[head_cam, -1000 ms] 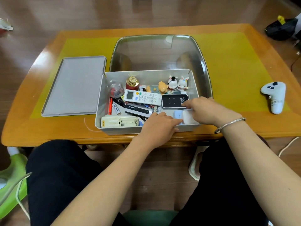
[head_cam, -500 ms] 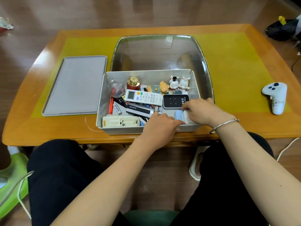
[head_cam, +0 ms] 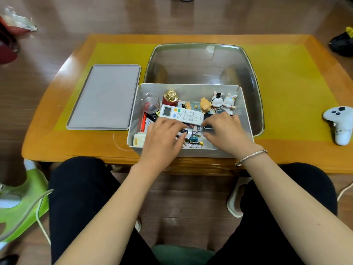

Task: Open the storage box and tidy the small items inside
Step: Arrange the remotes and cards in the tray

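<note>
The open grey storage box [head_cam: 191,87] stands at the table's near edge, with its flat lid [head_cam: 105,97] lying to its left. Both my hands are inside it. My left hand [head_cam: 162,135] lies over the front middle and pinches the end of a black remote [head_cam: 182,131] between thumb and forefinger. My right hand [head_cam: 226,131] is curled over a black device [head_cam: 209,116]; what it holds is hidden. A white remote [head_cam: 181,114], a gold-capped red bottle [head_cam: 170,98], a clear ball [head_cam: 150,103], small figurines [head_cam: 217,101] and batteries [head_cam: 195,143] lie around them.
A large shiny tray [head_cam: 200,60] sits right behind the box. A white game controller [head_cam: 340,125] lies at the table's right end. A green plastic stool [head_cam: 23,203] stands on the floor to my left, with my knees under the table edge.
My left hand has moved forward and left onto the black remote. My right hand has shifted left over the black device, and the small white box it held is out of sight.
</note>
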The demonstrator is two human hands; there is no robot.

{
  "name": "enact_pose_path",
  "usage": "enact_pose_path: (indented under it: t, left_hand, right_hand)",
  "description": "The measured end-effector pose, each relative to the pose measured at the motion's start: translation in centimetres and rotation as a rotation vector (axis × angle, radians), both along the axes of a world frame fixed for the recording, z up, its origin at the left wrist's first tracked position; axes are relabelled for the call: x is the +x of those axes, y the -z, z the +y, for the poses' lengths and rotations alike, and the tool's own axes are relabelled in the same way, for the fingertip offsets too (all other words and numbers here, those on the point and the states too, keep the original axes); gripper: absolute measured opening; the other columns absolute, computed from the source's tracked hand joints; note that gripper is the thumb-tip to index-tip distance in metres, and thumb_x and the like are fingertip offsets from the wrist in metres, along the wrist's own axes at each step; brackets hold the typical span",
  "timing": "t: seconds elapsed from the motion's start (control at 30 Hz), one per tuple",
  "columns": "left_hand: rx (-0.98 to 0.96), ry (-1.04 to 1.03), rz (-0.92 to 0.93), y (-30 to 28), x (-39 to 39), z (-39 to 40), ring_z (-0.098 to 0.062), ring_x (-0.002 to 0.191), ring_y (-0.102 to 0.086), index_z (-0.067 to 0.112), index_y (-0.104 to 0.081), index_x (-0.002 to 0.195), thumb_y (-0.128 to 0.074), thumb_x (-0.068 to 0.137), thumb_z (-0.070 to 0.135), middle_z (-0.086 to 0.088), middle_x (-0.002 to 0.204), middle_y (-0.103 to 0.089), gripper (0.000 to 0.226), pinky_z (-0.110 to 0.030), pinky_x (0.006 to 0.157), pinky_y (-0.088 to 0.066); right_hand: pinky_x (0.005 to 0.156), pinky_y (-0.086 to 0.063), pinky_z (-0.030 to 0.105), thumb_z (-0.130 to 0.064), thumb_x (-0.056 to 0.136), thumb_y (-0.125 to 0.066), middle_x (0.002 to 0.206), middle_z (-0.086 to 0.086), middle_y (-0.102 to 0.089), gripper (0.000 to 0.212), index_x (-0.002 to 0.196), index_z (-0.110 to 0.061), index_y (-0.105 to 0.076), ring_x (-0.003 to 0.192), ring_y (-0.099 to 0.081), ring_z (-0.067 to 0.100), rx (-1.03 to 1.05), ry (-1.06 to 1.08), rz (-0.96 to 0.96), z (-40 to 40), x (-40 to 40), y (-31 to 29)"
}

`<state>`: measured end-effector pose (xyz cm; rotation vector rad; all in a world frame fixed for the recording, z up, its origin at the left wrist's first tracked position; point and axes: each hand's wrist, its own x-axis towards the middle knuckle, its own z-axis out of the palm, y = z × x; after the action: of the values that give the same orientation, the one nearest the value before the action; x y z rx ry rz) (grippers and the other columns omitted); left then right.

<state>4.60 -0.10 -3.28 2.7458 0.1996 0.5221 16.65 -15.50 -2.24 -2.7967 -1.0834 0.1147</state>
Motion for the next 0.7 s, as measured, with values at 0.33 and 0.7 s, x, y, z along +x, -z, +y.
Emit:
enact_pose_path:
  t: [0.33,0.7]
  left_hand:
    - [-0.129,-0.348,-0.001,1.2,-1.7,7.3,-0.027,0.124,-0.040,0.011,-0.061,0.116,-0.056,0.089,0.008,-0.008,0.133,-0.048,0.028,-0.037,0.100,-0.034]
    - [-0.331,-0.390,-0.053,2.2,-1.8,7.3,-0.016,0.115,-0.049,0.011,-0.059,0.119,-0.045,0.094,0.002,-0.004,0.128,-0.049,0.030,-0.019,0.092,-0.035]
  right_hand:
    - [0.065,-0.042,0.019,-0.043,0.082,-0.068,0.094,-0.010,-0.063,0.035,0.110,-0.022,-0.065,0.073,-0.053,0.002,0.203,-0.130,0.457,4.6,-1.8,0.7]
    - [0.053,-0.035,0.011,-0.033,0.075,-0.077,0.072,-0.010,-0.059,0.024,0.089,-0.017,-0.066,0.064,-0.051,0.001,0.182,-0.118,0.599,7.9,-2.4,1.5]
